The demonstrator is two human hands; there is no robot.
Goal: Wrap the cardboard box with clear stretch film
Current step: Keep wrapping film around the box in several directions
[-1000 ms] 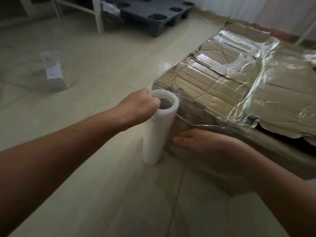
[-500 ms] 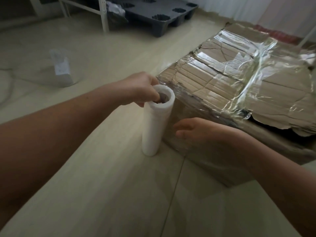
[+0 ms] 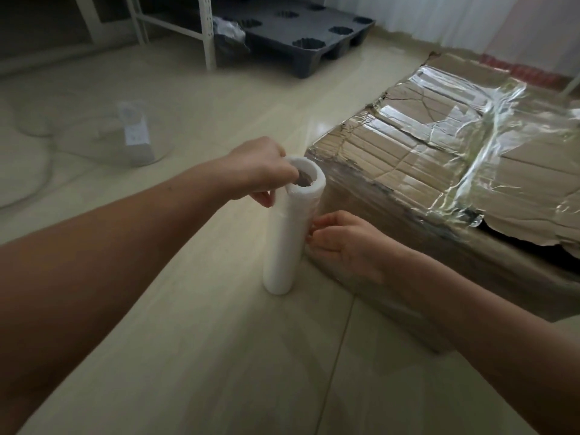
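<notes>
Two hands work at one corner of the cardboard box (image 3: 392, 158), which sits on the floor (image 3: 188, 356). The left hand (image 3: 263, 171) grips the top rim of the film roll (image 3: 287, 240), fingers hooked into its core. The roll stands upright on the tiles, just beside that corner. The right hand (image 3: 343, 246) lies against the box's near side with its fingertips at the roll. Whether they pinch the film or only press it flat I cannot tell, as the clear sheet hardly shows there.

I judge the wrapping partly done. Shiny bands of stretch film (image 3: 489, 120) cross the top and the near side looks glazed, but the far strip of the top is bare cardboard and a torn flap gapes dark at the right. More passes seem needed.

Open floor lies left of the corner and toward the camera. The dark pallet (image 3: 301, 29) and the white shelf leg (image 3: 208, 36) stand well apart beyond it.
</notes>
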